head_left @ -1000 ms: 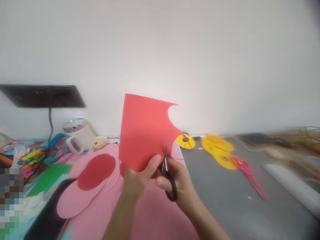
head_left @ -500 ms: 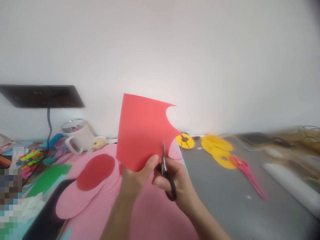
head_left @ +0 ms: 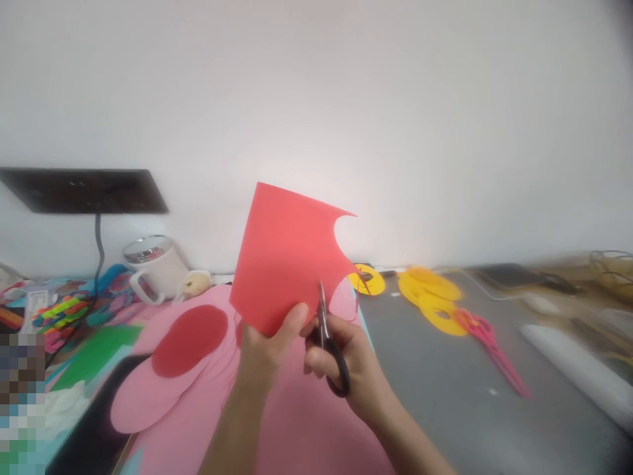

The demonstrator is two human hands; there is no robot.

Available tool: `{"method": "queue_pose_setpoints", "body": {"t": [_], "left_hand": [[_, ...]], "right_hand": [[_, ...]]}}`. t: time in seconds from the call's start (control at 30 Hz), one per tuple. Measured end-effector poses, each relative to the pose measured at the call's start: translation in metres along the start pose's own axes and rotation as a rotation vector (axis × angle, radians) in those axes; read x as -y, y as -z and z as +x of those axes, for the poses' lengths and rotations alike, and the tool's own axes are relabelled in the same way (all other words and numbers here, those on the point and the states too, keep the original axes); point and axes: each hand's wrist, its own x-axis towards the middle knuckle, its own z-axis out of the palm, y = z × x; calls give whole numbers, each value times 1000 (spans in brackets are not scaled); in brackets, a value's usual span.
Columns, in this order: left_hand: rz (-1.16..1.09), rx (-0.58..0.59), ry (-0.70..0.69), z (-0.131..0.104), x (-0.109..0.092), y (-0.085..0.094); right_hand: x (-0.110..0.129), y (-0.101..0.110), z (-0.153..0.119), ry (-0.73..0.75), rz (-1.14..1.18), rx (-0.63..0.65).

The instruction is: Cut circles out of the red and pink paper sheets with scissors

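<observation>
A red sheet of paper (head_left: 291, 251) stands upright in front of me, its right side cut into curved notches. My left hand (head_left: 270, 343) pinches its lower edge, thumb on the near face. Black-handled scissors (head_left: 324, 323) are in my right hand (head_left: 349, 356), fingers through the handles and blades pointing up at the paper's lower right part. The blades look nearly closed on the paper. Below and to the left, a red paper oval (head_left: 190, 340) lies on several pink paper ovals (head_left: 143, 402). A pink sheet (head_left: 306, 422) lies under my hands.
On the right, yellow paper rings (head_left: 435, 297) and pink scissors (head_left: 494, 349) lie on a grey mat (head_left: 420, 396). At the left are a white mug (head_left: 158, 270), a black panel on a stand (head_left: 84, 191), green paper (head_left: 96, 356) and bright craft pieces (head_left: 59, 313). A white wall (head_left: 316, 99) rises behind.
My left hand has turned the red sheet clockwise, so its top now leans further right. The scissors have shifted very slightly left and stay at the paper's lower right part.
</observation>
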Motion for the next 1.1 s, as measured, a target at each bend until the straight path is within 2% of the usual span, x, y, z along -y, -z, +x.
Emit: {"method": "queue_pose_setpoints", "body": {"t": [0.2,0.3,0.43,0.67,0.93,1.1], "left_hand": [[32,-120,6,0,0,-5],[82,-139,-2,-1,-1,-5],[139,-97,28,-4,-6,-4],[158,-57,54,-7,-15,-7],[140,-85,-24,-3,-4,-2],[128,-28,-13,1,0,4]], "right_hand": [[-5,0,1,-8,-48,-12],[-3,0,2,26,-61,-11],[3,1,2,68,-65,24],[3,2,1,60,-57,51],[4,0,0,50,-67,43],[6,-1,0,33,-77,28]]}}
